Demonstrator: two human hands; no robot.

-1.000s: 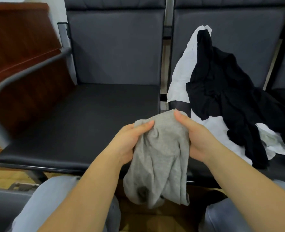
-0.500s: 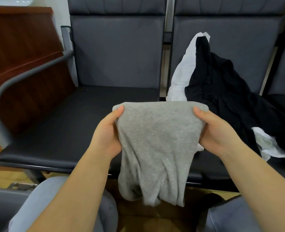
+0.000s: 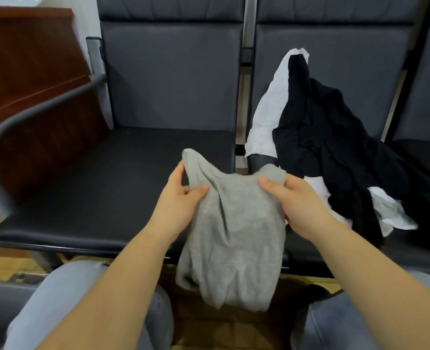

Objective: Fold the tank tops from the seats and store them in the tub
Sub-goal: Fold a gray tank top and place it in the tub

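A grey tank top (image 3: 231,238) hangs bunched between my hands, in front of the seats and above my knees. My left hand (image 3: 181,198) pinches its upper left part, where a strap loop sticks up. My right hand (image 3: 294,200) grips its upper right edge. On the right seat lies a heap of more tops: a black one (image 3: 327,147) draped over a white one (image 3: 267,114). No tub is in view.
The left seat (image 3: 103,185) is a dark padded cushion with a grey armrest (image 3: 32,109) at its left. A wooden cabinet (image 3: 24,59) stands beyond the armrest. My knees in light jeans (image 3: 65,299) sit below, over a wooden floor.
The grey top was stretched flat between my hands half a second ago; now my hands have come closer together and the fabric is bunched, with a strap loop raised at the left.
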